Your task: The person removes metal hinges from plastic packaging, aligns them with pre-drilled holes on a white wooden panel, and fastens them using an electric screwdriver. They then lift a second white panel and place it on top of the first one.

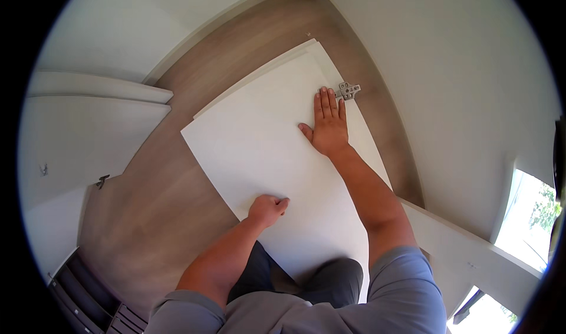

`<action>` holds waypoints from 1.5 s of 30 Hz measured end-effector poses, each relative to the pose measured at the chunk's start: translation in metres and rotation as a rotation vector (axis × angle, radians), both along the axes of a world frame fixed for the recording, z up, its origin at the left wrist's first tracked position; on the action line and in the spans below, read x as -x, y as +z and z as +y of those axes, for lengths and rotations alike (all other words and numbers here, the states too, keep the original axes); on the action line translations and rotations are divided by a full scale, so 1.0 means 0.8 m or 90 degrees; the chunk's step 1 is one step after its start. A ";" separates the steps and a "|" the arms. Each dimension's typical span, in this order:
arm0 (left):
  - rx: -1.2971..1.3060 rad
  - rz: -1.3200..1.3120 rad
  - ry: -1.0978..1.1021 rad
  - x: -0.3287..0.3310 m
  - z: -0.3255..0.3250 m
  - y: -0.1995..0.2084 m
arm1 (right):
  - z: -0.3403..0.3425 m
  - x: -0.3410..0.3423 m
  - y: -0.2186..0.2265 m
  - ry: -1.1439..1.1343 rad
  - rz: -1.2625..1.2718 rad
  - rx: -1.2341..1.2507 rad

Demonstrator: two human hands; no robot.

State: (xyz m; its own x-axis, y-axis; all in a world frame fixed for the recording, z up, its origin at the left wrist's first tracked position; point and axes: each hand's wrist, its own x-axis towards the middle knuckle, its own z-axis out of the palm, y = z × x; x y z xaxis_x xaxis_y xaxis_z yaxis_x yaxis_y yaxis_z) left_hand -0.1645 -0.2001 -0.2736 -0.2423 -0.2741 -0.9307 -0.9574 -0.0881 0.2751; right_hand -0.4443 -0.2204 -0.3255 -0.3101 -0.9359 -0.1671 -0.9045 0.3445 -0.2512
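A large white panel [265, 133] lies flat in front of me, its near end reaching my legs. My right hand [330, 124] rests flat on its far right part, fingers stretched out and thumb apart. Just beyond those fingertips, a metal cabinet hinge [348, 90] sits at the panel's right edge and juts out over the floor. My left hand [268, 210] is closed in a fist at the panel's near left edge. Its curled fingers hide whatever it may hold. Another white board shows from beneath the panel along the far edges.
Wood-look floor [147, 216] surrounds the panel. More white panels [100, 122] stand at the left, with a dark metal fitting [102, 181] on one. White walls [460, 86] rise at the right. A dark slatted unit [88, 293] sits at the lower left. Bright windows [530, 216] are at the right.
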 end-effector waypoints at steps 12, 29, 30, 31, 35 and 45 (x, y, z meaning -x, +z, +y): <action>-0.010 0.017 0.008 0.000 -0.001 0.000 | 0.017 0.085 0.011 0.249 -0.027 -0.030; -0.016 -0.002 -0.033 0.003 -0.004 0.006 | -0.051 0.067 -0.009 -0.287 0.003 0.039; -0.016 -0.003 -0.039 0.005 -0.006 0.006 | -0.051 0.068 -0.010 -0.308 -0.028 0.028; -0.019 -0.005 -0.041 0.005 -0.005 0.006 | -0.052 0.066 -0.006 -0.326 -0.059 0.013; -0.011 0.014 -0.032 -0.002 -0.001 -0.001 | -0.058 0.060 0.000 -0.362 -0.094 -0.028; -0.011 0.046 -0.050 -0.004 0.005 -0.012 | -0.056 0.061 0.010 -0.374 -0.064 0.048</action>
State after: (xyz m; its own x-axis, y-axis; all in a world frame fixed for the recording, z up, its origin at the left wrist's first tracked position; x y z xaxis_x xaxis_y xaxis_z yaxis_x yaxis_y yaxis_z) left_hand -0.1611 -0.1960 -0.2832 -0.3293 -0.2362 -0.9142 -0.9391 -0.0185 0.3431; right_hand -0.4928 -0.2652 -0.3175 -0.7648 -0.6235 -0.1622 -0.5390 0.7571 -0.3691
